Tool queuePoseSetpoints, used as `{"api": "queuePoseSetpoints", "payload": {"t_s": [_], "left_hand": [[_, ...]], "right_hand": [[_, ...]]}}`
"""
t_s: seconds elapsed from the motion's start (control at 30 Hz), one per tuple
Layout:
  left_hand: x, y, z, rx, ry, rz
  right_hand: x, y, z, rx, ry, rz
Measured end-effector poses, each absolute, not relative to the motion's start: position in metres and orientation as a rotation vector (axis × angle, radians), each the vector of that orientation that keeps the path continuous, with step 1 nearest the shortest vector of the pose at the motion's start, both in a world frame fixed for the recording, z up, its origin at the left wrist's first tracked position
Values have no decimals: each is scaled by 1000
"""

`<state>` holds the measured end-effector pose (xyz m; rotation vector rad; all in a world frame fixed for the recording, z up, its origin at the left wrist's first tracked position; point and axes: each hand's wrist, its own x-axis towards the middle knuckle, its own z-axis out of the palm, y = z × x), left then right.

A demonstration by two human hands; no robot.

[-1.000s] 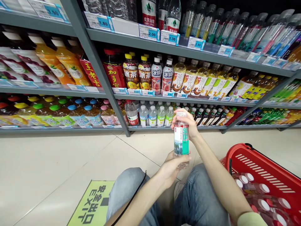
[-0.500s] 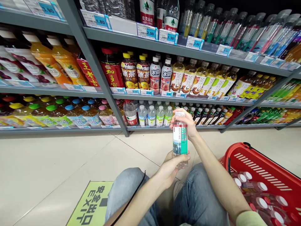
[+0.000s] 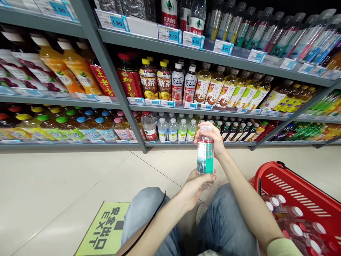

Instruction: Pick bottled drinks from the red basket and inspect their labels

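To the left of the red basket (image 3: 330, 231), and apart from it, is the soda bottle (image 3: 205, 156), raised above the floor in front of the person's knees (image 3: 149, 206). Both hands grasp it. The left hand (image 3: 193, 188) is closed around the lower part, with its thumb lying across the front; of the two hands, it is the farther one from the basket. The right hand (image 3: 213, 137) is the nearer one, and its fingers bend around the cap and neck; whether they press tightly or only rest there, I cannot tell.

The long axis of the bottle goes almost straight up in this view, so it passes beside the basket and does not point into it. From the lower grip the bottle extends upward, to the other hand; how much it leans in depth is not clear. The right forearm reaches between the bottle and the basket.

Inside the basket lie several bottles with white caps (image 3: 297, 211). Beyond the basket, the drink shelves (image 3: 149, 41) stand across the view, and far to its left, a yellow-green exit sign (image 3: 102, 224) is on the floor
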<state>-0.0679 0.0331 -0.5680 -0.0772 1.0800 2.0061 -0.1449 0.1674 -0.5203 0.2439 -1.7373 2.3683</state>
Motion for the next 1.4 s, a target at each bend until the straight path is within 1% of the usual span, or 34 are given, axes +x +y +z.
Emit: {"api": "queuePoseSetpoints", "payload": {"t_s": [0.23,0.37,0.77,0.9,1.1,1.4], "left_hand": [[-74,29,-568,-50,1127,2058],[-76,28,-567,-37,1112,2046],[-72,29,-567,5,1112,2028],[-71,29,-563,-14,1180,2075],[-75,28,-555,117,1488,2270],[-75,29,-557,154,1537,2191]], "right_hand": [[-150,171,-521,89,-1571,2377],[-151,170,-521,23,-1569,2371],[-143,167,-515,114,-1631,2349],[-144,170,-513,79,-1545,2348],[-153,186,-514,-144,-1286,2244],[-153,186,-518,-86,-1336,2352]]}}
